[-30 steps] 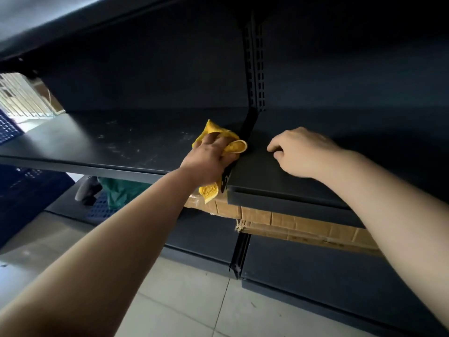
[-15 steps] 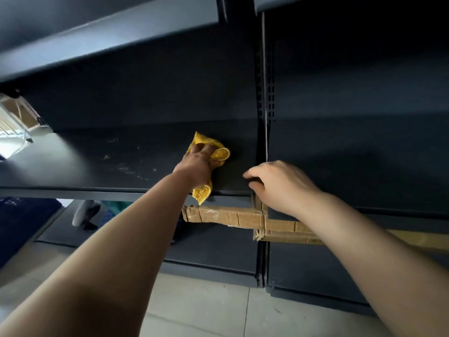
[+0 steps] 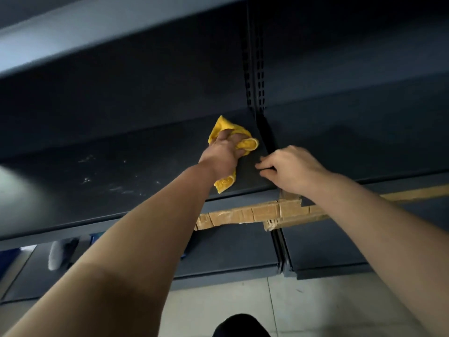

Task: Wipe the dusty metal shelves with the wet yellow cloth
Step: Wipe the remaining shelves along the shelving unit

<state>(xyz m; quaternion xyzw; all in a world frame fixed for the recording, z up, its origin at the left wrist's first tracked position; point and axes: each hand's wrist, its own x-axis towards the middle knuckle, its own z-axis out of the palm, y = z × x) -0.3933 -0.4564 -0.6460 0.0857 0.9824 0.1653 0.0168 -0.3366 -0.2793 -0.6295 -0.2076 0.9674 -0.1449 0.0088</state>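
A bunched yellow cloth (image 3: 245, 142) lies on the dark metal shelf (image 3: 126, 176), close to its right end by the slotted upright (image 3: 255, 81). My left hand (image 3: 223, 154) grips the cloth and presses it onto the shelf surface; one tail of the cloth hangs out under my wrist. Pale dust smears (image 3: 102, 181) mark the shelf to the left of the cloth. My right hand (image 3: 289, 169) rests with curled fingers on the front of the shelf at the seam between the two shelf sections, holding nothing I can see.
Another shelf (image 3: 97, 37) overhangs above. Taped cardboard strips (image 3: 252, 212) run along the shelf edge below. A lower shelf (image 3: 230, 259) and tiled floor (image 3: 218, 305) lie beneath. A white object (image 3: 57, 255) sits low at the left. A dark rounded thing (image 3: 240, 327) shows at the bottom edge.
My left hand has pushed the cloth further back and toward the upright. My right hand has stayed at the shelf seam. The view has tilted upward.
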